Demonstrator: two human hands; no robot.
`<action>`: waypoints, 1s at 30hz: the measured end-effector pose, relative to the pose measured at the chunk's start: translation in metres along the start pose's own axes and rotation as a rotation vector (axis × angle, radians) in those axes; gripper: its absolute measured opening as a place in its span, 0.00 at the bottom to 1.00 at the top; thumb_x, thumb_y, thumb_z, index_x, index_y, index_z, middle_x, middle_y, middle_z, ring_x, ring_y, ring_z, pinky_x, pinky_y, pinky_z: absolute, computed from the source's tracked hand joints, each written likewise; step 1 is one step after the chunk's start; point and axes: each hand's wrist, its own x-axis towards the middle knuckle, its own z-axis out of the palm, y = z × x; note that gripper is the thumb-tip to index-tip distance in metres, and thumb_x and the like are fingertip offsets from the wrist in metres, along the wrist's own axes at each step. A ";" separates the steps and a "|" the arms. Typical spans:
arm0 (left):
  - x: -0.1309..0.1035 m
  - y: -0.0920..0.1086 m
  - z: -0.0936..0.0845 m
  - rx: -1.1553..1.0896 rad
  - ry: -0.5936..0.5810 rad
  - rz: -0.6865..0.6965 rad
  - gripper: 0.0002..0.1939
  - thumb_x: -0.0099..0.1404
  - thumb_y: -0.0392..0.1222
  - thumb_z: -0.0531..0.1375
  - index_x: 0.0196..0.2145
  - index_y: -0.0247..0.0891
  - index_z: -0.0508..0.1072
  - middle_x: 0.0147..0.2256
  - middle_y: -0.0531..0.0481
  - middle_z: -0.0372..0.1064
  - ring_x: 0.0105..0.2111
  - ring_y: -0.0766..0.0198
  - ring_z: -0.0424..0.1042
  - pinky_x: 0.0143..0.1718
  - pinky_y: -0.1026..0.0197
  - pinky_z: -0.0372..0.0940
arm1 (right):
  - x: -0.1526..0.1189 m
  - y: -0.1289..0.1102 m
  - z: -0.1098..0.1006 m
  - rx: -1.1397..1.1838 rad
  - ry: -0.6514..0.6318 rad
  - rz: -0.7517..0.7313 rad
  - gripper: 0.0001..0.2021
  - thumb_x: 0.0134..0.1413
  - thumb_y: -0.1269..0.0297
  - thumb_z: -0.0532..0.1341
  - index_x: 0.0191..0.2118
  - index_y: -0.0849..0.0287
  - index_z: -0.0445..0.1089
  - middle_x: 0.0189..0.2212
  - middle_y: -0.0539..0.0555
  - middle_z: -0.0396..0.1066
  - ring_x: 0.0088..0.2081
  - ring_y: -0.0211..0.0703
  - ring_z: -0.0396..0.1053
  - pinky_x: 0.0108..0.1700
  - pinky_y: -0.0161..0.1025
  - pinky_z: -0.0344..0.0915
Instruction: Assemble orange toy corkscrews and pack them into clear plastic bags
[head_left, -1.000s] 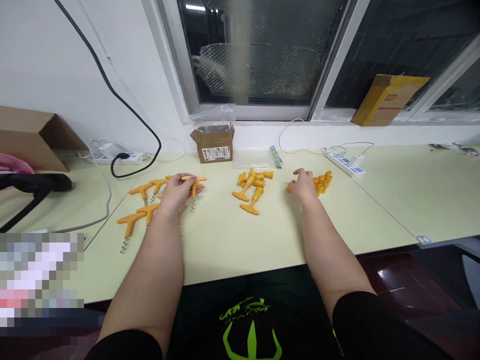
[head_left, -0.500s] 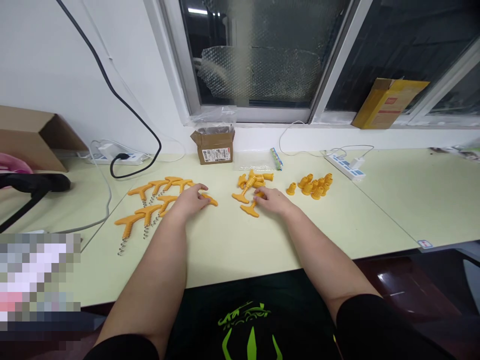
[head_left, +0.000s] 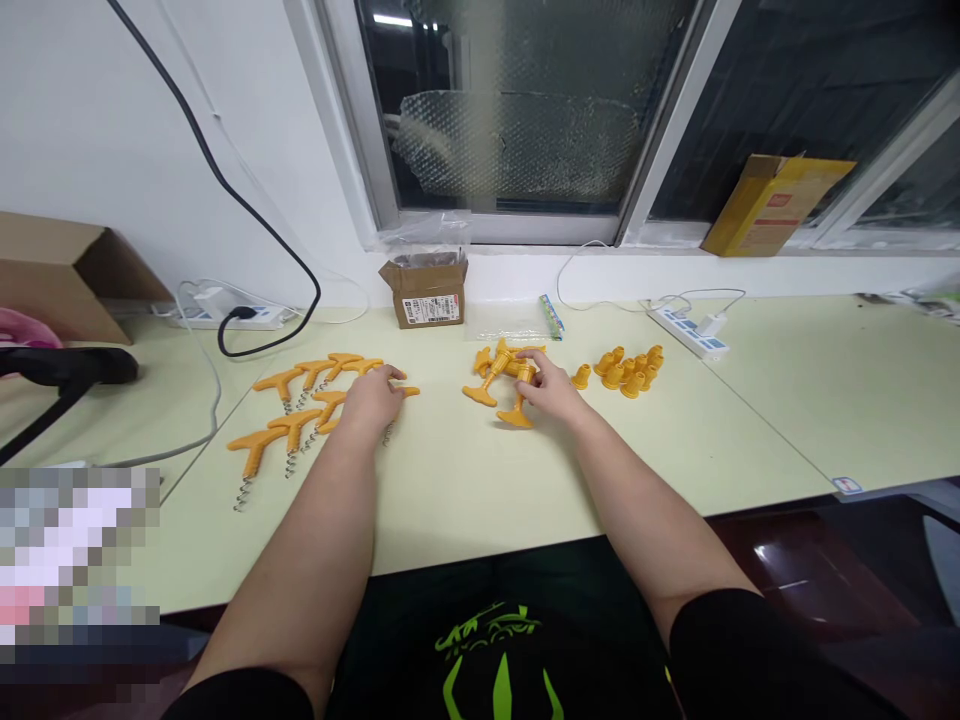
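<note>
We have the thumb and fingers of our right hand point(head_left: 553, 390) pinching the sleeve end of a sleeved corkscrew point(head_left: 516, 417), just beside a small pile of like pieces point(head_left: 496, 370), its T-handle toward us. The fingers of our left hand point(head_left: 373, 400) curl over a bare corkscrew point(head_left: 410, 392), one end of its handle poking out past them and its metal spiral showing below; whether they grip it or only rest on it, we cannot tell. Both pieces look light, stiff and made of smooth plastic, so we judge them hardly fragile but apt to turn in a loose pinch. We do best to take the sleeve around its middle and the handle by its crossbar, with fingertips clear of the spiral's point, which is likely sharp. Farther left, more bare corkscrews point(head_left: 295, 425) lie spread out; beyond our right hand, a lone sleeve point(head_left: 582, 377) and a cluster of loose sleeves point(head_left: 613, 376) stand on the pale tabletop point(head_left: 465, 490), light enough, we think, to tip at a brush.
</note>
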 end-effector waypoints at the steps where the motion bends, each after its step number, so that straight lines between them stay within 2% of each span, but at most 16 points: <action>1: 0.000 0.001 0.000 -0.014 0.042 0.019 0.13 0.63 0.38 0.60 0.46 0.41 0.77 0.35 0.45 0.76 0.39 0.51 0.74 0.43 0.53 0.65 | 0.001 -0.001 0.001 0.092 0.012 0.032 0.24 0.51 0.58 0.63 0.56 0.48 0.66 0.21 0.42 0.67 0.27 0.43 0.71 0.33 0.39 0.68; 3: -0.002 0.006 0.000 -0.067 0.129 0.125 0.12 0.65 0.38 0.59 0.45 0.41 0.77 0.35 0.46 0.75 0.40 0.52 0.74 0.45 0.53 0.66 | 0.003 -0.003 0.003 0.300 0.027 0.107 0.24 0.49 0.58 0.65 0.53 0.49 0.63 0.22 0.42 0.69 0.26 0.43 0.73 0.31 0.39 0.71; 5: -0.010 0.018 0.001 -0.152 0.152 0.320 0.13 0.66 0.40 0.59 0.46 0.41 0.77 0.38 0.45 0.74 0.42 0.52 0.73 0.48 0.53 0.67 | 0.005 -0.005 0.007 0.510 0.036 0.175 0.24 0.46 0.58 0.68 0.48 0.50 0.60 0.23 0.42 0.72 0.25 0.41 0.74 0.30 0.39 0.73; 8: -0.033 0.043 0.006 -0.337 -0.006 0.586 0.17 0.65 0.44 0.62 0.51 0.43 0.76 0.48 0.44 0.72 0.50 0.53 0.72 0.52 0.54 0.67 | 0.005 -0.009 0.013 0.748 0.004 0.235 0.25 0.43 0.58 0.72 0.42 0.50 0.57 0.26 0.44 0.75 0.26 0.39 0.75 0.32 0.38 0.75; 10: -0.048 0.060 0.013 -0.514 -0.126 0.630 0.22 0.61 0.45 0.66 0.54 0.45 0.74 0.53 0.44 0.71 0.55 0.52 0.69 0.56 0.54 0.67 | 0.003 -0.011 0.016 0.834 -0.058 0.254 0.25 0.43 0.56 0.73 0.38 0.51 0.57 0.27 0.46 0.76 0.27 0.39 0.75 0.32 0.37 0.76; 12: -0.058 0.071 0.023 -0.686 -0.198 0.593 0.24 0.60 0.46 0.67 0.55 0.46 0.72 0.53 0.44 0.71 0.55 0.53 0.71 0.55 0.55 0.68 | 0.000 -0.014 0.019 0.875 -0.126 0.245 0.25 0.42 0.55 0.74 0.36 0.52 0.57 0.29 0.48 0.76 0.28 0.39 0.76 0.34 0.38 0.76; 15: -0.060 0.076 0.034 -0.863 -0.277 0.454 0.25 0.62 0.48 0.66 0.56 0.45 0.68 0.46 0.45 0.75 0.43 0.57 0.76 0.46 0.56 0.70 | -0.003 -0.015 0.021 0.855 -0.177 0.152 0.26 0.41 0.54 0.75 0.37 0.52 0.57 0.31 0.47 0.76 0.29 0.39 0.75 0.37 0.40 0.75; 19: -0.051 0.073 0.034 -1.056 -0.319 0.238 0.30 0.59 0.50 0.69 0.54 0.43 0.61 0.34 0.51 0.76 0.34 0.62 0.77 0.39 0.61 0.68 | -0.005 -0.013 0.022 0.622 -0.167 -0.077 0.23 0.46 0.54 0.72 0.35 0.52 0.55 0.34 0.47 0.74 0.37 0.43 0.76 0.43 0.44 0.74; 22: -0.048 0.073 0.030 -1.104 -0.284 0.083 0.29 0.58 0.52 0.69 0.51 0.43 0.61 0.28 0.55 0.74 0.26 0.66 0.72 0.32 0.64 0.65 | -0.008 -0.014 0.020 0.393 -0.146 -0.282 0.17 0.51 0.56 0.68 0.36 0.53 0.59 0.41 0.53 0.75 0.47 0.47 0.75 0.50 0.46 0.70; 24: -0.048 0.075 0.029 -1.127 -0.271 -0.006 0.29 0.56 0.52 0.70 0.49 0.44 0.61 0.28 0.55 0.73 0.23 0.68 0.69 0.29 0.65 0.64 | -0.009 -0.017 0.018 0.251 -0.125 -0.391 0.12 0.54 0.59 0.66 0.38 0.54 0.62 0.44 0.55 0.76 0.50 0.48 0.73 0.53 0.47 0.68; 27: -0.047 0.077 0.029 -1.143 -0.291 -0.118 0.27 0.56 0.51 0.70 0.47 0.45 0.63 0.27 0.55 0.73 0.19 0.71 0.66 0.24 0.68 0.60 | -0.010 -0.021 0.017 0.062 -0.083 -0.537 0.07 0.57 0.63 0.64 0.39 0.54 0.64 0.45 0.57 0.76 0.49 0.49 0.73 0.52 0.48 0.67; 30: -0.046 0.076 0.026 -1.139 -0.374 -0.178 0.19 0.58 0.49 0.68 0.43 0.43 0.68 0.25 0.54 0.71 0.17 0.72 0.64 0.20 0.70 0.55 | -0.008 -0.022 0.018 -0.042 -0.048 -0.669 0.05 0.58 0.67 0.62 0.40 0.54 0.66 0.46 0.58 0.77 0.48 0.50 0.73 0.52 0.49 0.66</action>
